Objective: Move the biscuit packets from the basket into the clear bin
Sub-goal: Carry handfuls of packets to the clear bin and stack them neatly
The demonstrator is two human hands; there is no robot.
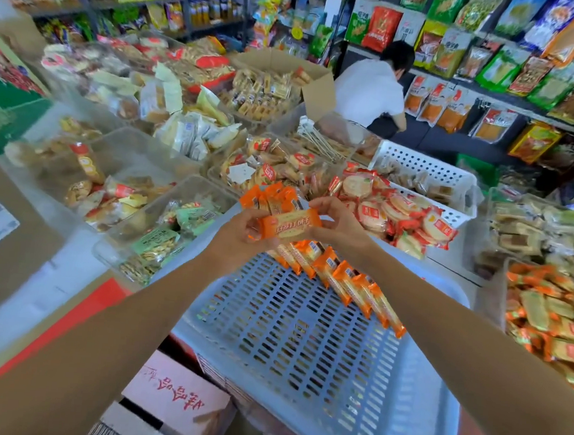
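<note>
A pale blue slotted basket [304,328] sits in front of me, its floor mostly bare. A row of orange biscuit packets [346,280] leans along its far side. Above that far edge, my left hand [240,230] and my right hand [340,225] together grip a bunch of orange biscuit packets [289,217], one packet facing me with red lettering. A clear bin [552,320] at the right edge holds a pile of the same orange packets.
Clear bins of other snacks [161,228] crowd the counter to the left and behind. A white perforated basket [430,173] stands beyond round red-wrapped crackers [399,216]. Cardboard boxes [175,397] lie below. A person in a white shirt [371,90] bends by the far shelves.
</note>
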